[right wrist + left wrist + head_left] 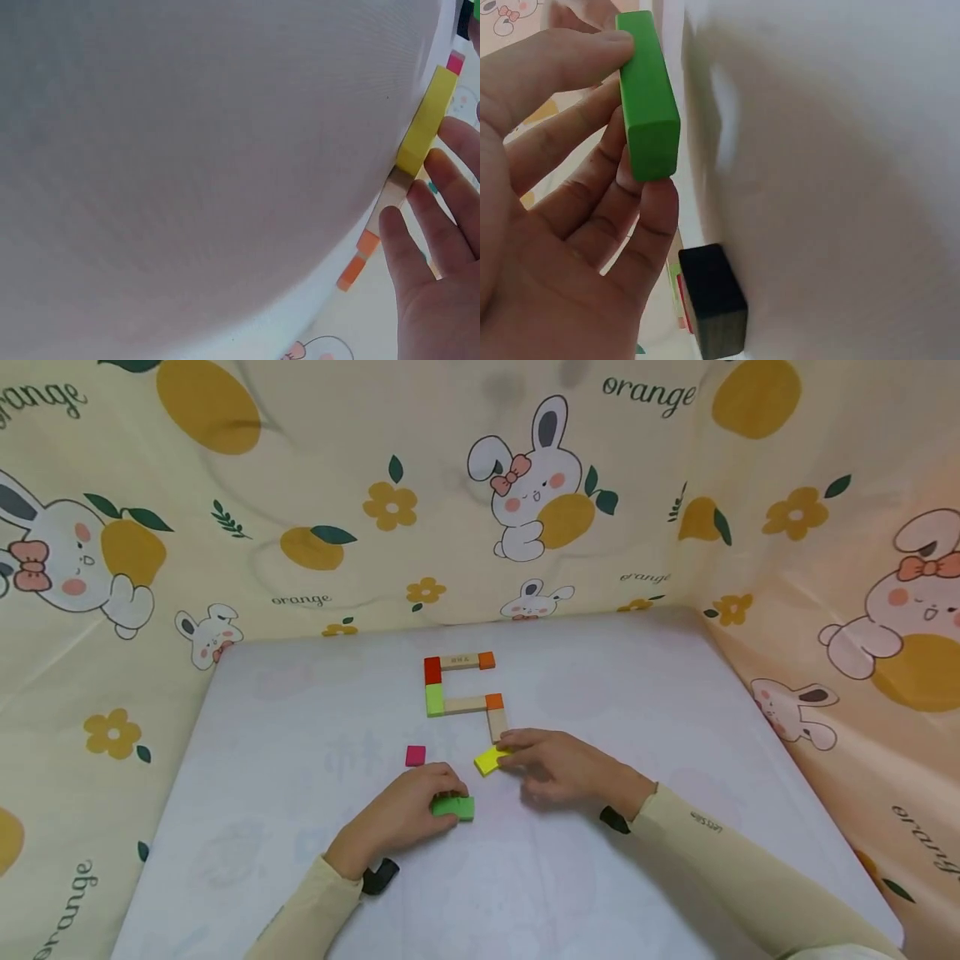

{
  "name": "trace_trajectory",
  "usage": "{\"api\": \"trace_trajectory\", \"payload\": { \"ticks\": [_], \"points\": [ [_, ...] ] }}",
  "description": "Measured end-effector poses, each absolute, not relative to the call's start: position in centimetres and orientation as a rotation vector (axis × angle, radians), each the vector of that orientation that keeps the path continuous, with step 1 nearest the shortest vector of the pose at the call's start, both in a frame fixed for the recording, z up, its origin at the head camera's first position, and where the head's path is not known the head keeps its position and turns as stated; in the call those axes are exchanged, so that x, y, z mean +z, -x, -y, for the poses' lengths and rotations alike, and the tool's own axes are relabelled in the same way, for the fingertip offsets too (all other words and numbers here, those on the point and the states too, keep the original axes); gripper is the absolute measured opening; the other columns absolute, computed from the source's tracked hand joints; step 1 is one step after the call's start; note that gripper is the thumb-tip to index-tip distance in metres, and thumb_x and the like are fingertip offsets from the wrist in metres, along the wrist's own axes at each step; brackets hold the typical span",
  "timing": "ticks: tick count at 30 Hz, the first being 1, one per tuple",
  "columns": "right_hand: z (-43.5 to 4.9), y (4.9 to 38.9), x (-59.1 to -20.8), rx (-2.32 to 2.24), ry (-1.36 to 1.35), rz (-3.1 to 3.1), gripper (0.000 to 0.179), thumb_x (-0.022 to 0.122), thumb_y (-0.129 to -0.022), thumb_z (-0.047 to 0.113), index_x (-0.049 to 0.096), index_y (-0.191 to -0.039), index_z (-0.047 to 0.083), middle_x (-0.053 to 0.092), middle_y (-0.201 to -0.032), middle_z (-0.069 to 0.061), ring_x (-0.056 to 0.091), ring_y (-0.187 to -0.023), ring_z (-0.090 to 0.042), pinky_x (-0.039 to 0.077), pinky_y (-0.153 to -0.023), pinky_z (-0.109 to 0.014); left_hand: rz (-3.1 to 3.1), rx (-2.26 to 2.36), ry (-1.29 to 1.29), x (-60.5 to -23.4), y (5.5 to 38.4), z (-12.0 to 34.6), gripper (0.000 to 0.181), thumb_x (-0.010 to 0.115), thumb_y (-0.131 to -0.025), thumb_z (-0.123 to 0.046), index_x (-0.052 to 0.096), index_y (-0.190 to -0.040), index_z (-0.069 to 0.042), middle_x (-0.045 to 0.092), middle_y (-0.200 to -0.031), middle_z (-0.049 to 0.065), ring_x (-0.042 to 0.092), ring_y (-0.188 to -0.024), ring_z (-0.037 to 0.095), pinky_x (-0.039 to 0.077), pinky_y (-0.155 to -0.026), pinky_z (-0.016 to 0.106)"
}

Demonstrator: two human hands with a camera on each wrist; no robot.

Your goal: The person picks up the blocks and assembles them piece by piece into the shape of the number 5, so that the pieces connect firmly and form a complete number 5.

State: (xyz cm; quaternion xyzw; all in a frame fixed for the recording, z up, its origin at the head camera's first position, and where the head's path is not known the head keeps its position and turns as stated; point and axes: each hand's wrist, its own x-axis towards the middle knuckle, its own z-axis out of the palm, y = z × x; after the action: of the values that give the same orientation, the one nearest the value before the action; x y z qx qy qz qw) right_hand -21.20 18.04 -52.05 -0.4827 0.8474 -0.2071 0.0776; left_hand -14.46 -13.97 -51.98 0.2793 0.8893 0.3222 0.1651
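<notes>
My left hand (pixel 408 806) pinches a green block (pixel 649 90) between thumb and fingers, near the tabletop. With extended fingers, my right hand (pixel 566 768) touches the side of a yellow block (pixel 429 124). That block's end meets a plain wooden block (pixel 497 725), at an angle to it. Joined end to end beyond are an orange cube (pixel 493 701), another wooden block (pixel 465 704), a light green block (pixel 435 700) and a red block (pixel 432 671). A lettered wooden block (pixel 459 662) and a second orange cube (pixel 487 660) form the top row.
A pink block (pixel 416 756) lies alone beyond my left hand. Near that hand, a dark-topped block (pixel 714 300) stands on the table in the left wrist view. The white tabletop (pixel 300 710) is bordered by a patterned cloth (pixel 442 543) behind and at the sides.
</notes>
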Motion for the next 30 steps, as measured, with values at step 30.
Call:
{"api": "trace_trajectory", "payload": {
  "ticks": [30],
  "points": [
    [-18.0,21.1,-52.1,-0.6,1.486,-2.547,0.045,0.067,-0.094,0.014,0.075,-0.138,0.008,0.062,-0.153,-0.009,0.05,-0.149,-0.027,0.049,-0.114,-0.048,-2.579,0.891,-0.914,-51.4,19.1,13.2,0.03,0.082,-0.094,-0.011,0.08,-0.123,-0.014,0.067,-0.115,-0.007,0.062,-0.106,0.012,0.055,-0.096,0.035]
  ]
}}
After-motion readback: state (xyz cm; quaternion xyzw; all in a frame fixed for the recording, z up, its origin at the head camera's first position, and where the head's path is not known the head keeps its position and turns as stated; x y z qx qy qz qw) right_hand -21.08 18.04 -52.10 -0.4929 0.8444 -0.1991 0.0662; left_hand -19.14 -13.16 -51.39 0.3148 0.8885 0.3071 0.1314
